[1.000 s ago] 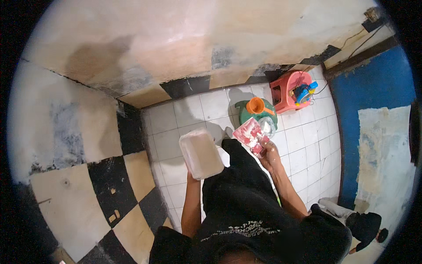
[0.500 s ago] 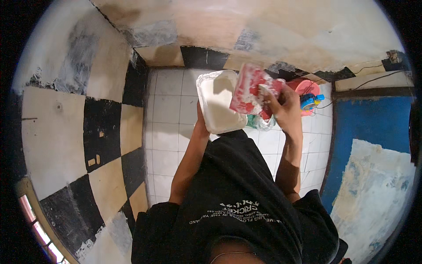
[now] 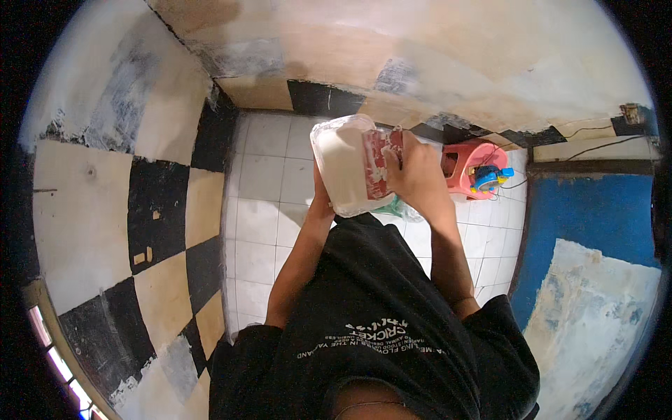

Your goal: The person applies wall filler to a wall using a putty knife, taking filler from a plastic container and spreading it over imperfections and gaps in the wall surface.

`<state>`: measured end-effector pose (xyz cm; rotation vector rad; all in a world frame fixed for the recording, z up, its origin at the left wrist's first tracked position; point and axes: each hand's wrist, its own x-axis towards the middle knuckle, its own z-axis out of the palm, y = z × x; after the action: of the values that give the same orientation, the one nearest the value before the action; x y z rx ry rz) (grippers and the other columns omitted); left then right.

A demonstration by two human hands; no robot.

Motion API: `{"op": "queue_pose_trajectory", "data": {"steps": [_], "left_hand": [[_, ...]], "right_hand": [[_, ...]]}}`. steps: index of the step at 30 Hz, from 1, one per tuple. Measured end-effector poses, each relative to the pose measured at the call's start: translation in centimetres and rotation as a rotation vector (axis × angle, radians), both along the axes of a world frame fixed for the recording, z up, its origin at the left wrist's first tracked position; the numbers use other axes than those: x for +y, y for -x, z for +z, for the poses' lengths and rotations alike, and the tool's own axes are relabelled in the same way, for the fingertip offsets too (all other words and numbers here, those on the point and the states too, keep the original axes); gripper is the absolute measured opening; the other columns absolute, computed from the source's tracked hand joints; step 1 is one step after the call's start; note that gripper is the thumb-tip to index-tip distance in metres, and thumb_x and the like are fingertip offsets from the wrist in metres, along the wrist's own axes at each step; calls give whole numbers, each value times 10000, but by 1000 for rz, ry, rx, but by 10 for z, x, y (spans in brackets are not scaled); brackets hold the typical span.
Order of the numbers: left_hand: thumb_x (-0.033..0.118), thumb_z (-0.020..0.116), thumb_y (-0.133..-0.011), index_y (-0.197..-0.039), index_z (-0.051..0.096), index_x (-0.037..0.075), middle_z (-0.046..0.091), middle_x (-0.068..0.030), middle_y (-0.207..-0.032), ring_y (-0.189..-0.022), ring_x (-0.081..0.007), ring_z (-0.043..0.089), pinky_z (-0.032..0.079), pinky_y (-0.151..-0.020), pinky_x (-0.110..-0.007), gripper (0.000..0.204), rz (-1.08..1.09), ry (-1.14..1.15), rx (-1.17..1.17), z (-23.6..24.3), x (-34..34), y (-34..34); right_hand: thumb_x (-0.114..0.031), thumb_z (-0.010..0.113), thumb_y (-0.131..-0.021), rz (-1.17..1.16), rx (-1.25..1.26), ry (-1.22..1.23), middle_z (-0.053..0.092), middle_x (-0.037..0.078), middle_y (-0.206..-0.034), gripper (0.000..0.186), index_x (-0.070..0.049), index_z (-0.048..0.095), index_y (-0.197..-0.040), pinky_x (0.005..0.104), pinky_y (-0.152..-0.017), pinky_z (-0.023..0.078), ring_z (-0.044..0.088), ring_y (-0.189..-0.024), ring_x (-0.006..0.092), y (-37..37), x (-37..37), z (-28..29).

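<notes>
A white rectangular tub (image 3: 355,209) of smooth off-white paste (image 3: 344,164) is held up in front of me. My left hand (image 3: 321,198) grips it from its left side, with most of the fingers hidden behind the wall. In my right hand (image 3: 418,175) is a flat red putty spreader (image 3: 376,162), smeared with white paste. The spreader stands at the tub's right side, its edge over or against the right rim; I cannot tell whether it touches the paste.
A pink plastic stool (image 3: 495,151) stands at the far right, with a blue and yellow object (image 3: 490,179) on it. Green plastic (image 3: 399,208) shows below the tub. Checkered walls (image 3: 159,189) rise at left and ahead; a blue panel (image 3: 588,210) is at right.
My right hand has brought the spreader left and down from above the tub's right side to its right rim, turning it more edge-on. The tub has barely moved.
</notes>
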<state>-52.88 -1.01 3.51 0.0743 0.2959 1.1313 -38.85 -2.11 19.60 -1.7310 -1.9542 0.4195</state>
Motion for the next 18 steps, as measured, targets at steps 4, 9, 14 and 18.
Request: {"op": "queue_pose_trajectory", "data": {"steps": [4,9,14,18], "left_hand": [[506,318,-898,-1350,316,104,422,-121,-1323,-1200,-295,433,371,-998,-465,605,6,-104,159,-21,4,-17],[517,295,-899,-1358,293,95,404,-128,-1333,-1214,-304,411,344,-1016,-470,624,-107,-25,-83,-13,-19,-44],[549,269,-917,-1320,361,92,475,-118,-1260,-1129,-262,497,429,-948,-416,616,-204,8,-114,-24,-39,-64],[533,293,-913,-1334,349,88,455,-126,-1292,-1156,-275,480,412,-973,-432,615,-302,13,-190,-23,-51,-88]], "right_hand": [[-142,565,-780,-110,-182,85,567,289,-675,227,63,503,-856,495,-597,465,573,-653,449,12,3,-3],[-120,570,-734,-54,-241,53,571,284,-676,219,55,503,-847,498,-602,467,573,-647,457,-3,-7,-11],[-97,566,-713,-147,-228,57,573,273,-676,199,64,507,-814,501,-608,455,567,-646,457,-30,-35,-5],[-90,544,-737,-284,-196,61,557,286,-671,185,81,519,-804,517,-613,439,556,-640,459,-47,-57,-28]]}}
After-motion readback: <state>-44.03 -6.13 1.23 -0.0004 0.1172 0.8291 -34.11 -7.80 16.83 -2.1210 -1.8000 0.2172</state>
